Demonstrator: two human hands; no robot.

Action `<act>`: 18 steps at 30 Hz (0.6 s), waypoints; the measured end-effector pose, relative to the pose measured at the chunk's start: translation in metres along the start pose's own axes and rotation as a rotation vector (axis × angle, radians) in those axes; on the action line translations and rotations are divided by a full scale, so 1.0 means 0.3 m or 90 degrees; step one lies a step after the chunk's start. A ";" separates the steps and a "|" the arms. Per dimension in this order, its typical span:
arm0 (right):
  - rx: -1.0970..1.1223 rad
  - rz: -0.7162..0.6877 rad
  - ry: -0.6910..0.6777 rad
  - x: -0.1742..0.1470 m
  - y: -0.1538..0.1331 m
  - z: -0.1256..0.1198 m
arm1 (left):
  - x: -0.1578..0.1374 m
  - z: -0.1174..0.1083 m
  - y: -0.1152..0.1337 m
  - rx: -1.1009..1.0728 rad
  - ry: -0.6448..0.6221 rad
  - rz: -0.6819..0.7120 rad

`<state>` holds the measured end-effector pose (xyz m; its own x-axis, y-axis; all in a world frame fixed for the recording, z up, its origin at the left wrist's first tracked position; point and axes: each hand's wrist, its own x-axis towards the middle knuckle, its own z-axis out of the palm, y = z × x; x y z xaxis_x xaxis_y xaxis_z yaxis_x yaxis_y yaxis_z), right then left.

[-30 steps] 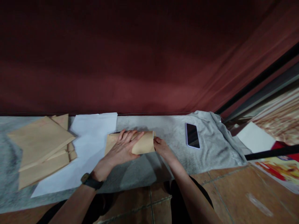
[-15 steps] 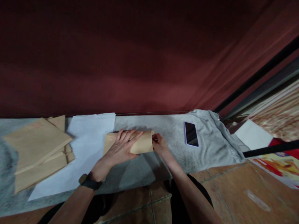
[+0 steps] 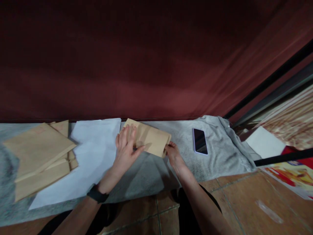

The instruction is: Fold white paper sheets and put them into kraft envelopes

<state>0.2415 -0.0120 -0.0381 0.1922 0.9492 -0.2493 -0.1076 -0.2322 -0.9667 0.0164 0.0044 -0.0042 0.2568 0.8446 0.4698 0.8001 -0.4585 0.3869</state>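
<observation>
A folded brown paper envelope (image 3: 153, 137) lies at a slant over the grey cloth, its far left corner near the red curtain. My left hand (image 3: 126, 143) rests on its left end with the fingers stretched and the thumb apart. At the right end, my right hand (image 3: 173, 152) pinches the envelope's edge between thumb and fingers. Left of my hands is a pile of brown envelopes (image 3: 41, 153), partly on top of white paper sheets (image 3: 95, 147).
A phone (image 3: 200, 141) in a pale purple case lies on the grey cloth (image 3: 220, 150) to the right. Behind hangs a dark red curtain (image 3: 146, 81). A black bar (image 3: 283, 157), a white sheet and a colourful printed box stand at the far right, above the tiled floor (image 3: 234, 195).
The envelope has turned, its left end swinging away from me and its right end dropping slightly nearer. My left hand has moved up with its fingers spread; the right hand has shifted slightly right.
</observation>
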 end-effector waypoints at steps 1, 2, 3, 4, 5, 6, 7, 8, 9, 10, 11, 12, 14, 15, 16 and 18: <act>0.021 0.002 0.008 -0.004 0.000 0.005 | -0.007 0.005 0.014 -0.047 0.039 -0.067; 0.043 0.003 0.016 -0.010 -0.001 0.011 | -0.016 0.012 0.030 -0.110 0.074 -0.138; 0.072 0.005 0.026 -0.016 -0.002 0.020 | -0.025 0.020 0.045 -0.188 0.102 -0.212; 0.104 0.007 0.037 -0.023 -0.003 0.028 | -0.034 0.029 0.061 -0.282 0.122 -0.290; 0.134 0.008 0.049 -0.030 -0.003 0.037 | -0.043 0.038 0.077 -0.391 0.135 -0.369; 0.158 0.008 0.061 -0.037 -0.003 0.045 | -0.051 0.047 0.091 -0.511 0.136 -0.447; 0.174 0.009 0.071 -0.043 -0.002 0.052 | -0.056 0.055 0.104 -0.634 0.122 -0.517; 0.179 0.010 0.076 -0.048 0.000 0.056 | -0.058 0.061 0.115 -0.743 0.106 -0.574; 0.180 0.012 0.079 -0.052 0.002 0.059 | -0.058 0.066 0.123 -0.827 0.104 -0.616; 0.180 0.016 0.083 -0.055 0.006 0.061 | -0.055 0.068 0.128 -0.884 0.119 -0.645; 0.180 0.021 0.087 -0.058 0.010 0.061 | -0.050 0.069 0.130 -0.912 0.151 -0.662; 0.179 0.026 0.089 -0.059 0.014 0.061 | -0.043 0.069 0.129 -0.921 0.190 -0.673; 0.171 0.034 0.092 -0.061 0.023 0.061 | -0.032 0.067 0.123 -0.916 0.229 -0.686; 0.166 0.036 0.092 -0.063 0.027 0.061 | -0.028 0.067 0.119 -0.917 0.213 -0.694; 0.161 0.036 0.091 -0.064 0.032 0.061 | -0.026 0.068 0.117 -0.922 0.180 -0.703; 0.151 0.032 0.085 -0.068 0.039 0.063 | -0.028 0.074 0.117 -0.941 0.096 -0.721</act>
<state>0.2179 -0.0301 -0.0433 0.3056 0.8979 -0.3169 -0.3429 -0.2067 -0.9163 0.0543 -0.0128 -0.0122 -0.1032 0.8899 -0.4443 -0.5443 0.3233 0.7740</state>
